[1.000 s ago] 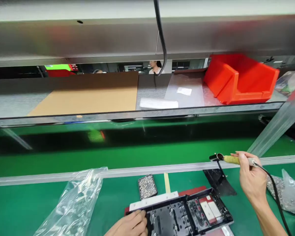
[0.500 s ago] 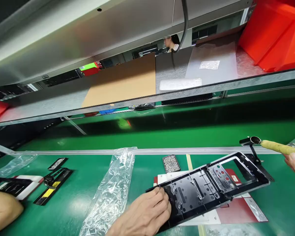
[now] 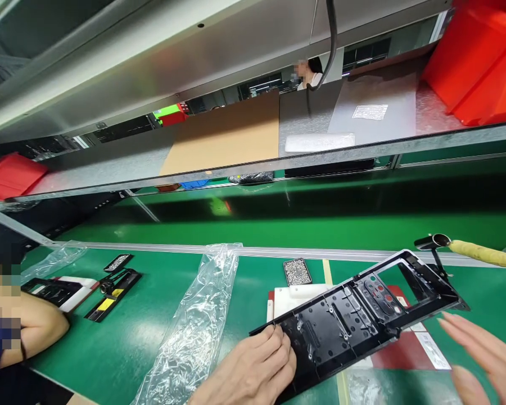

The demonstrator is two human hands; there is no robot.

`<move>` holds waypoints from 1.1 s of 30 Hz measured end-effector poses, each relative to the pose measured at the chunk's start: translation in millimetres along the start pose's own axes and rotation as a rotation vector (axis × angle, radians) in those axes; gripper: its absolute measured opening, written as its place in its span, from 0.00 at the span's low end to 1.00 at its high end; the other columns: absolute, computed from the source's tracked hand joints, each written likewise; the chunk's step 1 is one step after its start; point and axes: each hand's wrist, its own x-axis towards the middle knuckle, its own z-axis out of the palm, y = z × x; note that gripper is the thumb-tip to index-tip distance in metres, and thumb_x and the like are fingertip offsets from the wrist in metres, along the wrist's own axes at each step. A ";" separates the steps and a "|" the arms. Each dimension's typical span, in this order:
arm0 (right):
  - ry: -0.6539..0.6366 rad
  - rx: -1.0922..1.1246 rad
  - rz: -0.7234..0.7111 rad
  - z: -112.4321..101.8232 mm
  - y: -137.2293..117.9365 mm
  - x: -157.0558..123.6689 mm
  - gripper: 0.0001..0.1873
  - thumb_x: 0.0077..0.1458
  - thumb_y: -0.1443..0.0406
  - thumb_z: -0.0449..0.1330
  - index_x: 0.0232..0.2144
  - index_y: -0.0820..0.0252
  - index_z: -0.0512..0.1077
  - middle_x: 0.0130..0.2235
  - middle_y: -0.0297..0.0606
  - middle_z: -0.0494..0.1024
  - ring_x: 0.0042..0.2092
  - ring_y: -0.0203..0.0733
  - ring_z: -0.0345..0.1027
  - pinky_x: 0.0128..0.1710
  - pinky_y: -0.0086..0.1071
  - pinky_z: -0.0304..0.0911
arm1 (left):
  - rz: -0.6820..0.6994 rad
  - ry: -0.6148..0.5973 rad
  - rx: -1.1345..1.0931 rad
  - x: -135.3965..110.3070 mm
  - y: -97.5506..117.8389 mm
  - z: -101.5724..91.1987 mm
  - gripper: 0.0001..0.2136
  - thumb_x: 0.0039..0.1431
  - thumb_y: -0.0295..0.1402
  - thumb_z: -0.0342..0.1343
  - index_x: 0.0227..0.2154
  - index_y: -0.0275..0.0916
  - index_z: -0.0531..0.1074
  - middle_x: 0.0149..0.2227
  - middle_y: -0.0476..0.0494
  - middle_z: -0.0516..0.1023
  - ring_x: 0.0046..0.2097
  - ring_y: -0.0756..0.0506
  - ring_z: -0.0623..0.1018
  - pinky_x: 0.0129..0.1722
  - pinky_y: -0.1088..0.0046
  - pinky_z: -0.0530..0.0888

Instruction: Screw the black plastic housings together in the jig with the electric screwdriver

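Note:
My left hand [image 3: 253, 363] grips the near-left end of a black plastic housing [image 3: 320, 323], fingers closed over its edge. The housing is long, tilted up to the right, with its ribbed inner side facing me and a rectangular opening at the far end. My right hand [image 3: 484, 354] hovers to the right of the housing, apart from it, with fingers spread and nothing in them. Above that hand, a tool with a yellow handle [image 3: 480, 252] has its tip at a metal tube holder [image 3: 436, 241]; its working end is hidden.
Beneath the housing lie red and white panels [image 3: 398, 359]. A small tray of tiny screws [image 3: 297, 272] sits behind. Clear plastic wrap [image 3: 194, 320] stretches across the green bench. At left are black parts [image 3: 113, 295] and a co-worker's arm [image 3: 46, 326]. A shelf [image 3: 236, 166] with red bins [image 3: 472, 67] crosses above.
My right hand has let go of the yellow-handled tool and moved down and left toward the housing. My left hand keeps its grip. The view has shifted slightly, showing more of the co-worker.

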 end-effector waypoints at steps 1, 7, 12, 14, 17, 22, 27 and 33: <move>-0.035 0.045 -0.065 0.1 -12.3 5.5 0.36 0.65 0.60 0.60 0.73 0.43 0.64 0.64 0.42 0.76 0.60 0.62 0.74 0.61 0.58 0.68 | 0.002 -0.002 -0.002 -0.8 1.6 0.7 0.12 0.72 0.24 0.54 0.53 0.28 0.77 0.53 0.36 0.79 0.51 0.41 0.79 0.61 0.60 0.78; -0.132 0.007 -0.179 5.9 -61.1 26.1 0.34 0.67 0.66 0.57 0.73 0.57 0.63 0.69 0.43 0.71 0.70 0.52 0.63 0.78 0.46 0.45 | -0.005 0.035 0.001 -0.8 6.6 0.4 0.12 0.70 0.22 0.53 0.51 0.27 0.77 0.50 0.36 0.79 0.48 0.41 0.79 0.59 0.61 0.78; -0.135 0.005 -0.141 13.7 -56.4 21.9 0.27 0.69 0.65 0.57 0.67 0.58 0.69 0.67 0.43 0.73 0.69 0.51 0.64 0.77 0.46 0.46 | -0.005 0.066 0.007 1.0 6.6 -3.8 0.11 0.71 0.22 0.52 0.49 0.27 0.77 0.48 0.36 0.80 0.47 0.42 0.79 0.58 0.62 0.77; -0.133 0.012 -0.128 16.5 -56.0 20.8 0.25 0.69 0.64 0.57 0.66 0.57 0.71 0.66 0.43 0.74 0.68 0.51 0.66 0.77 0.46 0.47 | -0.006 0.062 0.017 0.9 6.6 -5.5 0.11 0.71 0.22 0.52 0.49 0.28 0.77 0.47 0.37 0.80 0.47 0.43 0.79 0.58 0.62 0.76; -0.133 0.030 -0.128 19.6 -57.5 20.1 0.25 0.69 0.64 0.57 0.66 0.57 0.71 0.65 0.43 0.75 0.66 0.51 0.67 0.76 0.47 0.49 | -0.016 0.048 0.020 0.3 7.0 -7.9 0.10 0.70 0.22 0.54 0.49 0.28 0.77 0.47 0.38 0.80 0.47 0.43 0.79 0.60 0.63 0.75; -0.139 0.039 -0.123 21.4 -59.3 19.0 0.27 0.69 0.64 0.57 0.68 0.54 0.69 0.66 0.42 0.74 0.66 0.52 0.68 0.75 0.49 0.50 | -0.028 0.068 0.030 -0.2 7.6 -10.9 0.09 0.71 0.22 0.53 0.48 0.28 0.77 0.46 0.38 0.80 0.46 0.44 0.79 0.57 0.63 0.76; -0.147 0.050 -0.114 22.0 -62.9 20.9 0.26 0.69 0.64 0.57 0.67 0.55 0.70 0.66 0.43 0.74 0.66 0.53 0.67 0.75 0.49 0.50 | -0.044 0.058 0.013 -1.1 7.4 -13.3 0.08 0.70 0.23 0.55 0.47 0.29 0.77 0.46 0.39 0.80 0.46 0.44 0.78 0.58 0.64 0.75; -0.144 0.056 -0.152 27.0 -61.5 19.7 0.24 0.69 0.64 0.57 0.65 0.58 0.72 0.66 0.44 0.74 0.66 0.52 0.67 0.76 0.48 0.48 | -0.062 0.032 0.014 -4.2 7.9 -18.9 0.08 0.71 0.23 0.55 0.48 0.29 0.77 0.45 0.39 0.80 0.45 0.45 0.77 0.56 0.65 0.76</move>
